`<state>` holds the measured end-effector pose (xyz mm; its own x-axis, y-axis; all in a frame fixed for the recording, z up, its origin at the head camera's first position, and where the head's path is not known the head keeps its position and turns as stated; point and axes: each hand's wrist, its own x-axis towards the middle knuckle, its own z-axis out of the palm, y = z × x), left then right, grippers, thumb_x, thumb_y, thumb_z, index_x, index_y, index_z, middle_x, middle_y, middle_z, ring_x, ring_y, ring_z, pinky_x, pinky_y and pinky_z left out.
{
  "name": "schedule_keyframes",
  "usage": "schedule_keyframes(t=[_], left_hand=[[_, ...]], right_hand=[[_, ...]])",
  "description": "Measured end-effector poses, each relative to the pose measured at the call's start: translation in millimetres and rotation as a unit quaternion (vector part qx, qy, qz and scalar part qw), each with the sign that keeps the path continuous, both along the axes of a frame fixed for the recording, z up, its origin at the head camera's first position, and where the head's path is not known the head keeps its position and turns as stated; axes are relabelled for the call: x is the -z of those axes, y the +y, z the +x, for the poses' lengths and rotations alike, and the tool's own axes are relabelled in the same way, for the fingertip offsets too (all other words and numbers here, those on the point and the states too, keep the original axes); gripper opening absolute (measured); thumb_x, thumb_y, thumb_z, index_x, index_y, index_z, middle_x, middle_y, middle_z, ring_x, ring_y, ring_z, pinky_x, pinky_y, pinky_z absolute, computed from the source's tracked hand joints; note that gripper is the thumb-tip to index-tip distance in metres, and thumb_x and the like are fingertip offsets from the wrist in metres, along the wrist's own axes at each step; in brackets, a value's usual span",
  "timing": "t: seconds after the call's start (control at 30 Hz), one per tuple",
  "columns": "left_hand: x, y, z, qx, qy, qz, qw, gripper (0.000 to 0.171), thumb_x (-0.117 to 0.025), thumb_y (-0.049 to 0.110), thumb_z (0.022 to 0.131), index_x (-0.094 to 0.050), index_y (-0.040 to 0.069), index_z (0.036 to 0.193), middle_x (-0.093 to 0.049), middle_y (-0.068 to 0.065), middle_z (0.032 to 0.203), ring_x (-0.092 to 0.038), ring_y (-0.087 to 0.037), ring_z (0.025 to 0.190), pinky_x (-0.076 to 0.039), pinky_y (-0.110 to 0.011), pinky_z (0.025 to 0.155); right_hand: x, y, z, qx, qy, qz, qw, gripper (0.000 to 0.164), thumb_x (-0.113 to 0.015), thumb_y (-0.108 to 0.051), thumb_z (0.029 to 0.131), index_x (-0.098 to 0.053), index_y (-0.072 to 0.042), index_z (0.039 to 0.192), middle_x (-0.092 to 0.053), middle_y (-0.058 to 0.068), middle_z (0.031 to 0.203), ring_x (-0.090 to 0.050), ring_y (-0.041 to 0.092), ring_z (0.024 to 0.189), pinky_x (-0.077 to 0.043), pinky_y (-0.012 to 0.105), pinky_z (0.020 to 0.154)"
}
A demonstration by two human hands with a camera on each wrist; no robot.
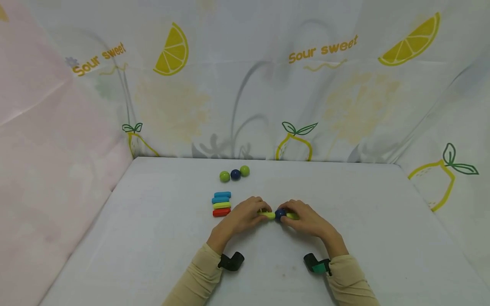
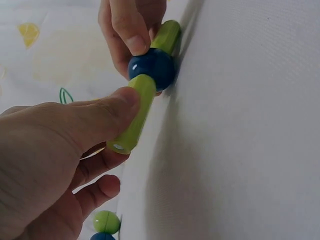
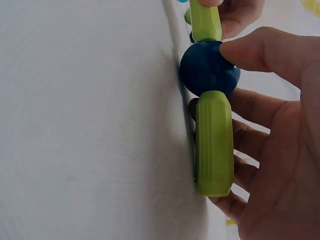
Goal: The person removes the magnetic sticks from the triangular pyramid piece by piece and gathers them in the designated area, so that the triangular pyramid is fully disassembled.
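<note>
A dark blue ball [image 3: 207, 70] sits between two yellow-green rods, one at each side, in a straight line close over the table. My left hand [image 1: 249, 212] pinches the left yellow-green rod [image 2: 136, 117] between thumb and fingers, and that rod's end meets the ball. With thumb and fingers, my right hand [image 1: 304, 217] grips the ball. The right yellow-green rod [image 3: 215, 145] extends from the ball along the inside of the right fingers.
Left of the hands lies a column of short rods: blue ones [image 1: 222, 194], a yellow-green one [image 1: 222, 205] and a red one [image 1: 221, 212]. Farther back are two green balls [image 1: 224, 176] with a blue ball [image 1: 235, 174] between them. A printed cloth [image 1: 245, 85] hangs behind the white table [image 1: 153, 238].
</note>
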<state>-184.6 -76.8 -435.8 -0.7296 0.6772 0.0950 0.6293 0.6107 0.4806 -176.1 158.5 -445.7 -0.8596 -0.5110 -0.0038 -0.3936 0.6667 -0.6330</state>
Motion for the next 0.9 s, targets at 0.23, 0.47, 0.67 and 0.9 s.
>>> schedule_keyframes(t=[0.23, 0.47, 0.67, 0.9], left_hand=[[-5.4, -19.2, 0.4, -0.002, -0.063, 0.006, 0.998, 0.018, -0.068, 0.02, 0.088, -0.069, 0.013, 0.104, -0.065, 0.004, 0.097, -0.058, -0.009, 0.091, -0.048, -0.024, 0.083], [-8.2, -44.8, -4.8, -0.005, -0.082, 0.048, 0.9954, 0.015, -0.068, 0.016, 0.087, -0.068, 0.011, 0.101, -0.067, 0.002, 0.097, -0.058, -0.009, 0.085, -0.048, -0.021, 0.075], [-13.0, -68.4, -6.6, -0.04, -0.096, 0.06, 0.9928, 0.011, -0.07, 0.018, 0.085, -0.067, 0.016, 0.095, -0.065, 0.005, 0.092, -0.055, -0.008, 0.08, -0.047, -0.021, 0.071], [-17.5, -88.8, -7.1, -0.075, -0.135, 0.069, 0.9856, 0.01, -0.072, 0.02, 0.083, -0.069, 0.017, 0.092, -0.065, 0.006, 0.086, -0.055, -0.009, 0.078, -0.047, -0.022, 0.071]], right_hand=[[-2.7, 5.1, 0.5, 0.043, -0.012, 0.006, 0.999, 0.027, -0.059, -0.021, 0.09, -0.062, -0.009, 0.114, -0.063, 0.003, 0.107, -0.056, 0.017, 0.099, -0.045, 0.039, 0.087], [0.1, 7.1, -0.1, 0.04, -0.025, 0.007, 0.999, 0.029, -0.058, -0.024, 0.091, -0.061, -0.009, 0.117, -0.062, 0.003, 0.108, -0.055, 0.017, 0.1, -0.045, 0.038, 0.087], [0.7, 7.0, -1.3, 0.039, -0.027, 0.005, 0.999, 0.03, -0.059, -0.024, 0.091, -0.06, -0.009, 0.117, -0.062, 0.003, 0.108, -0.054, 0.016, 0.098, -0.044, 0.037, 0.085], [-0.1, 7.4, -1.6, 0.036, -0.033, 0.002, 0.999, 0.031, -0.059, -0.026, 0.091, -0.06, -0.009, 0.117, -0.061, 0.002, 0.106, -0.053, 0.015, 0.095, -0.044, 0.036, 0.084]])
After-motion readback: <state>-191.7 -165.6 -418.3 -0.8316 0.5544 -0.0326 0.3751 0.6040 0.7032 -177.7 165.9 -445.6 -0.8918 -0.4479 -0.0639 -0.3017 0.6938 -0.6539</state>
